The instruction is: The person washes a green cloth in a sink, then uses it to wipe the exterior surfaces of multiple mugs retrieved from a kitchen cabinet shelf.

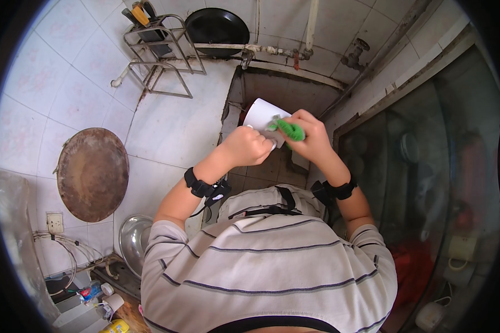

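My left hand point(246, 145) grips a white cylindrical mug point(263, 111), tilted on its side in front of me; the fingers hide much of its near end. In my right hand point(310, 135) is a green fuzzy scrubber point(291, 130), which looks like a bent bottle brush. Part of the scrubber lies against or just over the mug's side; blur hides the exact contact. Both hands are above the near part of a recessed sink area point(291, 85).
Left of the hands runs a white tiled counter point(179, 120) with a metal knife rack point(162, 62). A black pan point(217, 29) leans at the back beside a tap point(246, 58). A round wooden board point(93, 175) and a steel basin point(135, 239) stand left. Glass point(404, 137) lies right.
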Action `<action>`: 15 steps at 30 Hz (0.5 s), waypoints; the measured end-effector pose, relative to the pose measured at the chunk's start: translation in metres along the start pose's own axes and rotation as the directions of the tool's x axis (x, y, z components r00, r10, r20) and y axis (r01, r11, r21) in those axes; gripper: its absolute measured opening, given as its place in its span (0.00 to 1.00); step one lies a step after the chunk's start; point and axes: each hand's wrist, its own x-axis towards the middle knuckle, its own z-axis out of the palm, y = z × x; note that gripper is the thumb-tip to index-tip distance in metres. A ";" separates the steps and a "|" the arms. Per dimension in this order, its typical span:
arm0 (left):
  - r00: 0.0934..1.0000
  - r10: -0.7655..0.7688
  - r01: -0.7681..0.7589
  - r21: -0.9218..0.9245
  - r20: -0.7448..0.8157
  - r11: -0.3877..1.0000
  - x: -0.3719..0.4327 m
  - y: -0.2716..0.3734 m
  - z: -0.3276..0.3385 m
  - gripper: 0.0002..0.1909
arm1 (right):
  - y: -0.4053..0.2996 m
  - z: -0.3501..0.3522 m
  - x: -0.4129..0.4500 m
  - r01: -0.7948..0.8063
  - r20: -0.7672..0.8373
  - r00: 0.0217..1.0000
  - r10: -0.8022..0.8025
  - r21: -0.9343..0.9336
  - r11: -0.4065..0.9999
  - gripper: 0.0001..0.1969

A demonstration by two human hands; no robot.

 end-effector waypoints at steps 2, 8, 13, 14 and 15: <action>1.000 -0.020 0.019 0.015 0.012 1.000 -0.001 0.002 0.002 0.05 | 0.002 -0.001 0.001 -0.072 -0.016 0.997 0.071 -0.040 0.997 0.09; 0.997 -0.022 0.023 -0.009 0.068 1.000 -0.002 0.002 0.003 0.06 | 0.017 -0.008 -0.003 0.040 0.119 0.992 -0.037 -0.022 0.999 0.09; 0.999 -0.025 0.025 0.005 0.030 1.000 0.001 0.002 0.006 0.07 | 0.008 -0.003 -0.004 0.030 0.097 0.995 -0.015 -0.151 0.988 0.09; 0.998 -0.047 0.047 -0.018 0.030 0.999 0.001 0.002 0.004 0.07 | 0.011 -0.004 -0.001 -0.037 0.009 0.999 0.039 -0.179 0.983 0.09; 0.997 -0.067 0.068 -0.040 0.031 0.997 0.003 0.002 0.001 0.07 | 0.016 -0.006 0.001 -0.118 -0.017 0.993 0.117 -0.181 0.976 0.10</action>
